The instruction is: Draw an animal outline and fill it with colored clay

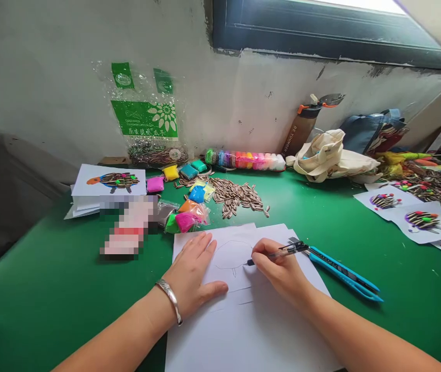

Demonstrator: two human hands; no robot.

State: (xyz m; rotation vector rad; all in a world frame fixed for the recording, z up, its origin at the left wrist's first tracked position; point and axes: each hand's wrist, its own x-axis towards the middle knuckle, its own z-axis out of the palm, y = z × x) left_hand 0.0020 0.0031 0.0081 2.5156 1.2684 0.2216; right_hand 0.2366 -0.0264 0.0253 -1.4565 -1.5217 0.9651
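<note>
White paper sheets (213, 341) lie stacked on the green table, with a thin rounded outline and a small leg-like shape drawn on the top one. My left hand (195, 276) rests flat on the paper's left side, fingers stretched out, a silver bracelet at the wrist. In my right hand (280, 268) is a pen (282, 252), its dark tip touching the paper near the lower right of the outline. Just right of that hand, a blue utility knife (342, 274) lies partly over the sheet's edge.
Sunflower seeds (239, 196) lie beyond the paper, beside packets of coloured clay (187, 221). A seed-decorated turtle picture (117, 180) tops a stack at left. Against the wall stand a seed bag (146, 121) and a brown bottle (301, 129). More seed pictures (424, 219) lie at right.
</note>
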